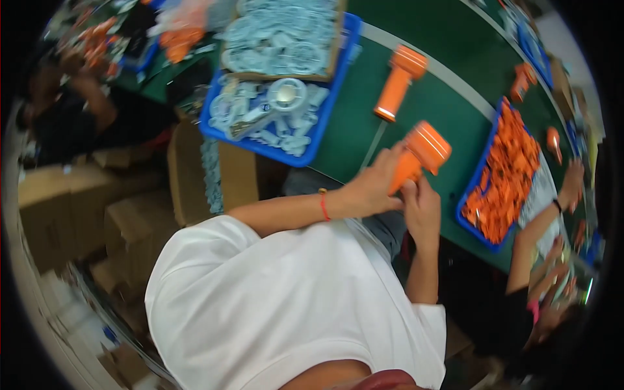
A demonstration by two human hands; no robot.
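Observation:
My left hand, with a red string bracelet at the wrist, is wrapped round the handle of an orange handheld device. The device has a wide rounded head, which points up and to the right. The fingers of my right hand are closed on the lower part of the same handle. My hands cover much of that handle, so what the right fingertips do there is hard to see. Beyond them, a second orange device of similar shape lies on the green table.
Left stands a blue tray of pale plastic parts, a white-headed device and a cardboard box of pale-blue pieces. A blue tray at right holds orange parts. Co-workers sit on both sides, one person's arm reaching over the table.

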